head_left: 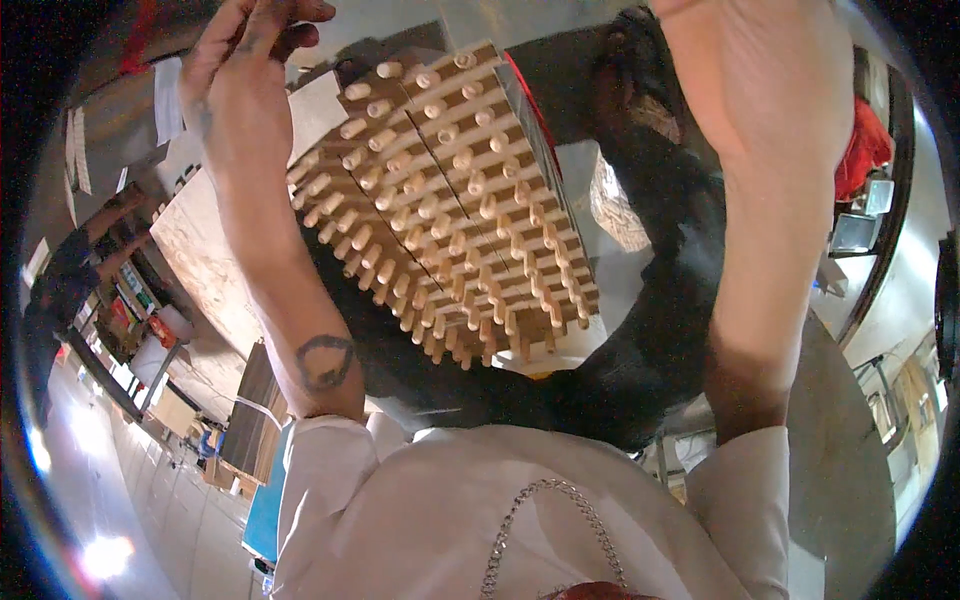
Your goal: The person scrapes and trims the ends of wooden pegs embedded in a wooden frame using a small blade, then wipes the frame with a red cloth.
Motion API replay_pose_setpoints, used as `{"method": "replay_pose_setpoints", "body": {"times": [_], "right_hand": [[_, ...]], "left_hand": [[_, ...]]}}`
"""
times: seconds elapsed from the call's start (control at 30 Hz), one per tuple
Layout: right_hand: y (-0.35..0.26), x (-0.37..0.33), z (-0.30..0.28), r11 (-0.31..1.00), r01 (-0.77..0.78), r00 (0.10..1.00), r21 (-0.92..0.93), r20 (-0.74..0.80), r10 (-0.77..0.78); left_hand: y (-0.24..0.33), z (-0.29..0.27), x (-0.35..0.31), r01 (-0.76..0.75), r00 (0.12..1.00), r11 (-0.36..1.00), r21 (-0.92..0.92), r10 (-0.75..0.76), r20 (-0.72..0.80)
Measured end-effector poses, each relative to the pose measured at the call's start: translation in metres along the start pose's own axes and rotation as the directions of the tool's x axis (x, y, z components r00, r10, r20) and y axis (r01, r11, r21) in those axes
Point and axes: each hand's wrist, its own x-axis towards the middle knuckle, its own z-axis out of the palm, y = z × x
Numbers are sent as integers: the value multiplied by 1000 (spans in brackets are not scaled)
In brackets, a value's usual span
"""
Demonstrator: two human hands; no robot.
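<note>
Between my forearms lies a block of pale wood slats with rows of short round wooden pegs standing up from it. My left hand is at the upper left, just past the block's far left corner. Its fingers are bent but apart, partly cut off by the top edge, and nothing shows in them. My right hand reaches up at the upper right, away from the pegs. Its fingers lie outside the picture, so whatever they hold is hidden.
My dark-trousered legs curve around the block. A pale wooden panel stands left of my left forearm. At the right are a red cloth-like thing and grey metal trays. Cluttered shelves stand far left.
</note>
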Motion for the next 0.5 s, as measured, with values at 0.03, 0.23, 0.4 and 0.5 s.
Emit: {"method": "replay_pose_setpoints", "body": {"times": [0.03, 0.23, 0.4, 0.5], "right_hand": [[0, 2, 4, 1000, 18, 1000, 1, -10, -18], [-1, 11, 20, 998, 60, 998, 28, -23, -60], [0, 25, 10, 996, -9, 985, 88, 174, -7], [7, 29, 8, 997, 7, 978, 82, 205, -24]], "left_hand": [[1, -2, 0, 27, 999, 999, 31, -28, 44], [-19, -13, 4, 40, 996, 991, -129, -30, 78], [-30, -18, 11, 47, 999, 987, -152, -45, 15], [-27, -15, 14, 104, 989, 992, -66, -110, -99]]}}
